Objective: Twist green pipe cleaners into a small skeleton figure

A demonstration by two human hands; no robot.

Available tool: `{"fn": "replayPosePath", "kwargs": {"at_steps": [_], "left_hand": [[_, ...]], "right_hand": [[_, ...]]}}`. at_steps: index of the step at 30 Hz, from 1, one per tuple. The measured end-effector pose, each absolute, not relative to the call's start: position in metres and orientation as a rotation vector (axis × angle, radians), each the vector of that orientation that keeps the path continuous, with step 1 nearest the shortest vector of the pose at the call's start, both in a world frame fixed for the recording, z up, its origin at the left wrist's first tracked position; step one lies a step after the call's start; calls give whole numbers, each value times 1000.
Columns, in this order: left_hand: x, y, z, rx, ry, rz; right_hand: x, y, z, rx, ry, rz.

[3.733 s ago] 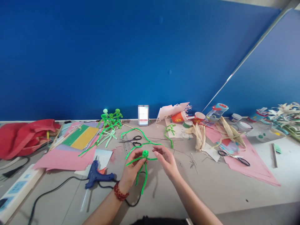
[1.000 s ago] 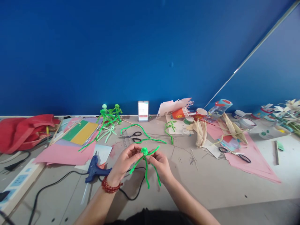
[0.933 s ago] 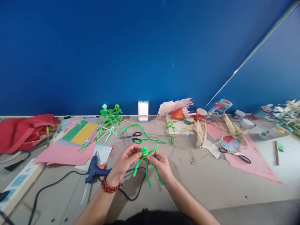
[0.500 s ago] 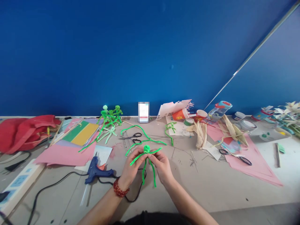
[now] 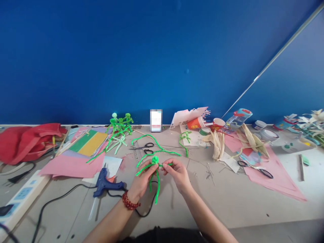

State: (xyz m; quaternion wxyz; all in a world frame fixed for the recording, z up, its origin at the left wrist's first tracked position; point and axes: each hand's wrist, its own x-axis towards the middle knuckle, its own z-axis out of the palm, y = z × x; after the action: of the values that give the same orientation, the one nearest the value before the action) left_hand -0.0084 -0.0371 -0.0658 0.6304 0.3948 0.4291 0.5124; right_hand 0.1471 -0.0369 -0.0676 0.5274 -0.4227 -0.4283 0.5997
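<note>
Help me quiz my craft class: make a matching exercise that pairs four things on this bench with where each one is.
Things:
1. Blue hot glue gun
2. Black-handled scissors
3. Red bead bracelet
4. Green pipe-cleaner figure

Places:
A. On the grey bench, beside a ruler, beyond the hands
B. Around the wrist of the left hand
C. Held by the left hand and the right hand
D. Lying left of the left hand, a black cord trailing from it

Right pairs: 1-D, 2-A, 3-B, 4-C
</note>
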Motion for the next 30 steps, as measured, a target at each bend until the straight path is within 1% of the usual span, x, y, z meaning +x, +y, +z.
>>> {"fn": "replayPosePath", "kwargs": {"at_steps": [10, 15, 17, 19, 21, 23, 30], "left_hand": [[-12, -35, -61, 788, 1003, 1200], [-10, -36, -61, 715, 964, 1234], [-10, -36, -62, 743, 975, 1262], [-12, -35, -64, 808, 984, 1279], [-14, -34, -66, 871, 1003, 1274], [-17, -32, -67, 876, 1032, 1269], [-24, -21, -60, 647, 989, 1402]], "right_hand": [[161, -34, -72, -1080, -1224, 1328], [156, -38, -72, -1034, -1133, 1330], [151, -43, -73, -1014, -1009, 1393], [145, -48, -76, -1002, -965, 1532], [140, -53, -81, -979, -1045, 1688], [137, -56, -85, -958, -1149, 1753], [144, -54, -85, -997, -1345, 1597]]}}
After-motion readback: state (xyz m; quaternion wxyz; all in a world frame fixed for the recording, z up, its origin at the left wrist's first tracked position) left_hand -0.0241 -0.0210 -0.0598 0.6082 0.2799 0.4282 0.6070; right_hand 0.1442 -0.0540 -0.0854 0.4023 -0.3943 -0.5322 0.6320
